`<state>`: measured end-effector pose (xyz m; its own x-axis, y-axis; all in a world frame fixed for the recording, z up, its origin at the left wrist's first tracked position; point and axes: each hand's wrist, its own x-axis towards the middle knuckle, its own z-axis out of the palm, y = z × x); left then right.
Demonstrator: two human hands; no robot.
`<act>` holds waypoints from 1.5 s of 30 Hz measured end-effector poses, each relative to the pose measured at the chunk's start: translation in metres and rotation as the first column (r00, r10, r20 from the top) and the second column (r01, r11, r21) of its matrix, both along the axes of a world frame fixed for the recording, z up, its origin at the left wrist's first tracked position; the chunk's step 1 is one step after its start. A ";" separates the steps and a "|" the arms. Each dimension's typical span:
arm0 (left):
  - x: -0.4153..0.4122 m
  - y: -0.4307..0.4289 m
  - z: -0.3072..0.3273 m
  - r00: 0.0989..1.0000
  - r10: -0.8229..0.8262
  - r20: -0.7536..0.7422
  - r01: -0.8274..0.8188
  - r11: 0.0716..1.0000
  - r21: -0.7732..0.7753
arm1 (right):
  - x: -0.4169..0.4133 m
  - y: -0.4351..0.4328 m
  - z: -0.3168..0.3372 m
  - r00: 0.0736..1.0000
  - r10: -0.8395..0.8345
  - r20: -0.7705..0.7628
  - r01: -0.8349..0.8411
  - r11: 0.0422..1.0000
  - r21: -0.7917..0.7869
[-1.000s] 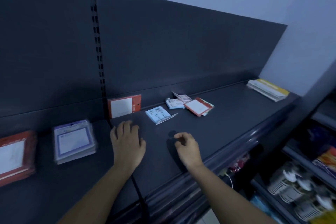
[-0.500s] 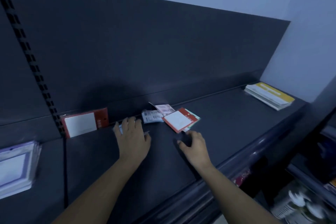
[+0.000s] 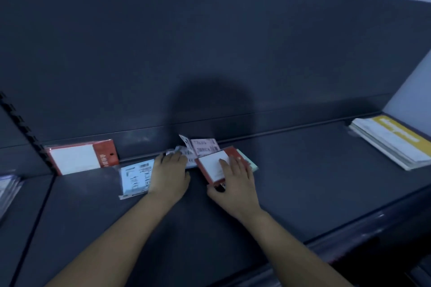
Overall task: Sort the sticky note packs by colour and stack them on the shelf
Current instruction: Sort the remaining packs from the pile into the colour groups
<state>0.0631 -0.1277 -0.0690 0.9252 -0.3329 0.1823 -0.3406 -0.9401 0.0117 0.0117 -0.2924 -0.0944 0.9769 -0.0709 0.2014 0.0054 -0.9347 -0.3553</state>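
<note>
The right hand point(image 3: 233, 184) has moved forward off the bare shelf point(image 3: 303, 170), where it lay half a second ago, and is now on the red pack point(image 3: 211, 165). The left hand point(image 3: 169, 175) has slid right and toward the back edge, uncovering most of the light blue pack point(image 3: 134, 179), which it hid before.

The left hand lies palm down with fingers fairly straight, its heel on the right side of the light blue pack. Its fingertips reach a pale pack point(image 3: 189, 162) at the back edge, though blur hides whether they touch it. The right hand's fingers spread over the top of the red pack and the thumb hooks its near edge, pinching it.

The red pack lies mid-shelf near the back edge, on a green pack point(image 3: 253, 165), with a pink pack point(image 3: 205, 147) just behind. A second red pack point(image 3: 81, 158) leans on the back wall near the left end. A yellow-topped stack point(image 3: 391, 142) sits in the right back corner.
</note>
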 end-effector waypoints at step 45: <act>-0.048 0.050 0.025 0.883 -0.268 -0.386 0.341 0.930 0.135 | -0.064 0.040 0.037 0.960 0.154 -0.233 -0.176 0.981 -0.077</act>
